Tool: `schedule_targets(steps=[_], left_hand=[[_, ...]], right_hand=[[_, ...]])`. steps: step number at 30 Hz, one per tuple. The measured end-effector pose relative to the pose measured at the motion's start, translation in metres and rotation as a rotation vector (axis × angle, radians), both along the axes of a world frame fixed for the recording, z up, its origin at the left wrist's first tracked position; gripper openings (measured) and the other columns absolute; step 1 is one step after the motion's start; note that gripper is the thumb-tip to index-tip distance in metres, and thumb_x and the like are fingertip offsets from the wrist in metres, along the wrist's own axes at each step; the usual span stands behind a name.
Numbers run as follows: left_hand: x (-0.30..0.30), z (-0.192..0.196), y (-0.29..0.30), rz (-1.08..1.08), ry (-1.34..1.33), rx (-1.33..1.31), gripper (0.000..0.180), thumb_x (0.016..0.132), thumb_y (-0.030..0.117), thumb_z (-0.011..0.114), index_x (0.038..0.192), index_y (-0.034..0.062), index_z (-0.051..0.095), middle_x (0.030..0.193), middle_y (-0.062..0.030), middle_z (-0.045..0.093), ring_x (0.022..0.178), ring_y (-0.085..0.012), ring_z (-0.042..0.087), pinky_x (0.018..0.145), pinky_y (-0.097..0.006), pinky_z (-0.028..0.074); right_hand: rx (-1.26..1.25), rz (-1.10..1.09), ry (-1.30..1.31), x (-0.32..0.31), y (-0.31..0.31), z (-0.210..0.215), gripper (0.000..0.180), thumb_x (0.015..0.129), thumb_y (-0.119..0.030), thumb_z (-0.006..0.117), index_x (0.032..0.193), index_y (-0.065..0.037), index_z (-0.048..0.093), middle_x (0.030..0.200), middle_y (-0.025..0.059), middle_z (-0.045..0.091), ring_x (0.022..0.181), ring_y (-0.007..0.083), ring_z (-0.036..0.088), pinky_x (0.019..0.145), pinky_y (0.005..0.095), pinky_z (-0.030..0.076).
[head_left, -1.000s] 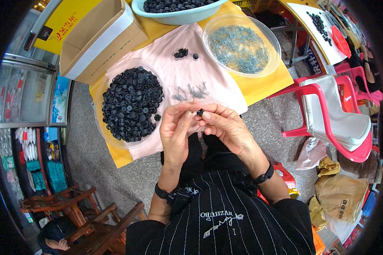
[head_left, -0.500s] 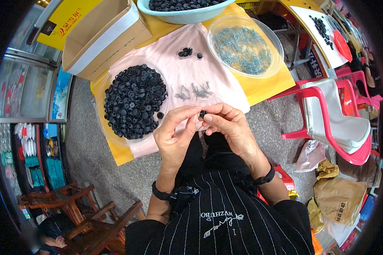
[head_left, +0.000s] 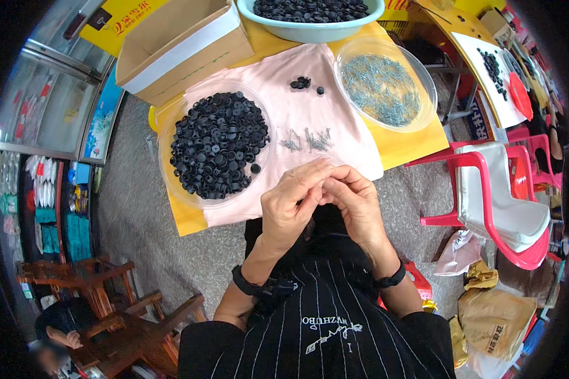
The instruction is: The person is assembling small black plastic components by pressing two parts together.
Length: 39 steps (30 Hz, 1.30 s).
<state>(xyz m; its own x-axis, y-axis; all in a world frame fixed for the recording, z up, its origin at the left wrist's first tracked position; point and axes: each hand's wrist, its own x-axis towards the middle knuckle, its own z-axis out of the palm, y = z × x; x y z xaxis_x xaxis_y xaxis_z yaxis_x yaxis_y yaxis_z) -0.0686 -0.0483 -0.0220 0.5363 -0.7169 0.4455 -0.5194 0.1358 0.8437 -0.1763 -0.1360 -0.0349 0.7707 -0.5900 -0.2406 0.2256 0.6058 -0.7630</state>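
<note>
My left hand [head_left: 289,205] and my right hand [head_left: 355,197] are pressed together over my lap, at the near edge of the pink cloth [head_left: 335,126]. Their fingertips pinch closed around a small black cap that the fingers hide. A clear bowl of black round caps [head_left: 215,146] sits just left of and beyond my left hand. A small scatter of metal screws [head_left: 306,140] lies on the cloth right above my fingertips. A few loose black caps [head_left: 301,82] lie further back on the cloth.
A clear bowl of screws [head_left: 383,90] stands at the back right on the yellow table [head_left: 411,142]. A teal basin of black caps [head_left: 310,14] and an open cardboard box [head_left: 177,47] sit behind. Red plastic chairs [head_left: 493,208] stand right, wooden chairs [head_left: 107,303] lower left.
The small black cap that showed between my fingertips is now covered by my fingers. Both hands stay together in the same place over my lap.
</note>
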Motion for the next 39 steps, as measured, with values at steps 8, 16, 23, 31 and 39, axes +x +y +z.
schedule_targets(steps=[8, 16, 23, 31, 39], left_hand=[[0.008, 0.006, 0.01, 0.048, 0.079, 0.021, 0.028, 0.082, -0.007, 0.062, 0.107, 0.0016, 0.067, 0.111, -0.0142, 0.066, 0.101, -0.0245, 0.065, 0.085, -0.031, 0.052], [0.1, 0.04, 0.047, 0.551, -0.423, 0.429, 0.016, 0.08, 0.008, 0.068, 0.096, 0.0041, 0.067, 0.095, -0.0098, 0.063, 0.088, -0.0247, 0.057, 0.076, -0.034, 0.046], [0.109, 0.035, 0.052, 0.515, -0.352, 0.556, 0.024, 0.077, 0.011, 0.069, 0.099, 0.0024, 0.065, 0.096, -0.0124, 0.059, 0.093, -0.0311, 0.053, 0.084, -0.04, 0.043], [0.11, 0.023, 0.041, 0.386, -0.31, 0.5, 0.021, 0.075, 0.009, 0.07, 0.095, 0.0013, 0.065, 0.088, -0.0116, 0.061, 0.085, -0.0292, 0.056, 0.075, -0.038, 0.045], [0.111, 0.032, 0.034, 0.378, -0.255, 0.448, 0.016, 0.077, 0.007, 0.068, 0.092, 0.0019, 0.066, 0.087, -0.0117, 0.062, 0.081, -0.0286, 0.058, 0.075, -0.037, 0.047]], right_hand=[[0.093, -0.07, -0.026, 0.004, -0.001, 0.005, 0.019, 0.09, -0.005, 0.061, 0.108, 0.001, 0.061, 0.089, 0.0073, 0.065, 0.071, 0.014, 0.064, 0.063, 0.0275, 0.054], [-0.147, -0.114, 0.081, -0.001, -0.011, 0.007, 0.016, 0.09, -0.002, 0.057, 0.105, 0.002, 0.06, 0.088, 0.0031, 0.06, 0.074, 0.0072, 0.056, 0.066, 0.0229, 0.052], [-0.169, -0.095, 0.116, 0.002, -0.01, 0.008, 0.016, 0.09, -0.003, 0.058, 0.105, 0.002, 0.06, 0.087, 0.0025, 0.059, 0.072, 0.0076, 0.055, 0.065, 0.0228, 0.049], [-0.194, -0.072, 0.108, 0.003, -0.007, 0.01, 0.016, 0.089, -0.002, 0.058, 0.104, 0.002, 0.061, 0.088, 0.0032, 0.059, 0.07, 0.0086, 0.056, 0.065, 0.0227, 0.049], [-0.239, -0.059, 0.11, -0.004, -0.005, 0.012, 0.016, 0.089, -0.002, 0.059, 0.105, 0.002, 0.061, 0.091, 0.0047, 0.061, 0.068, 0.0093, 0.056, 0.065, 0.0223, 0.048]])
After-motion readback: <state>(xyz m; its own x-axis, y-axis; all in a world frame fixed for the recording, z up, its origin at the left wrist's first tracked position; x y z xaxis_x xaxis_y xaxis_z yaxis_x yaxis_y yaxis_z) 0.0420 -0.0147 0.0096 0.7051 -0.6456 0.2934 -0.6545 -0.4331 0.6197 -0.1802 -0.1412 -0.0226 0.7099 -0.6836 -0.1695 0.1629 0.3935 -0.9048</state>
